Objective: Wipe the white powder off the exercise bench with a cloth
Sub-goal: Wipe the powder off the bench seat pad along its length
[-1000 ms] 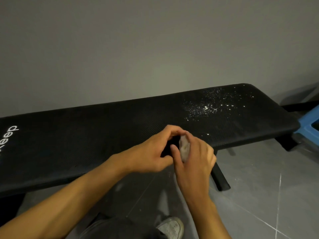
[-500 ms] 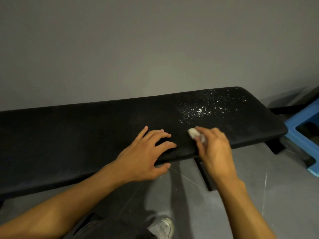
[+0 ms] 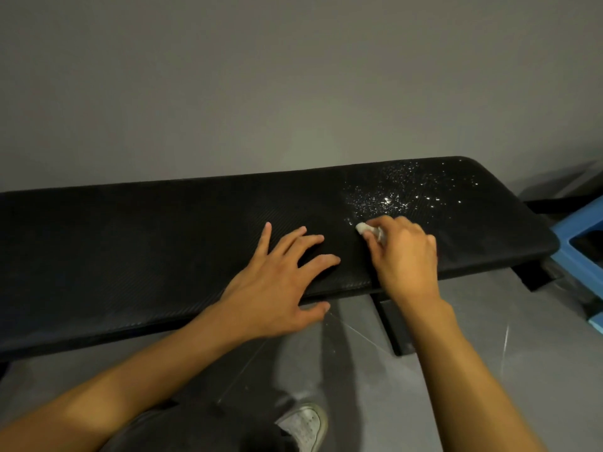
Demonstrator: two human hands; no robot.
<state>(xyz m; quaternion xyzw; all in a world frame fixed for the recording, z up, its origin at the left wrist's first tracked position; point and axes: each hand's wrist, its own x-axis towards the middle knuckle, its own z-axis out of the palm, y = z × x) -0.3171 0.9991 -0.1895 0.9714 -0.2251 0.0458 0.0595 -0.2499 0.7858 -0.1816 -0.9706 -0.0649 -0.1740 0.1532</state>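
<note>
Advanced since the earlier frame to the near edge of the white powder (image 3: 388,200) right of centre, the right hand (image 3: 404,256) pinches a wadded cloth (image 3: 362,228) onto the exercise bench (image 3: 130,243), apparently to begin wiping, while the left hand (image 3: 280,285), fingers spread flat, braces.

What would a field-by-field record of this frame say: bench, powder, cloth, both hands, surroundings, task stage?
bench: black, padded, running left to right
powder: white specks scattered over the bench's right end
cloth: small white wad on the bench top at the powder's near-left edge
right hand: pinches the cloth
left hand: flat on the bench left of the cloth, fingers spread, holds nothing
nearby: blue stool at right; white shoe at the bottom of the view
stage: powder looks largely unwiped
</note>
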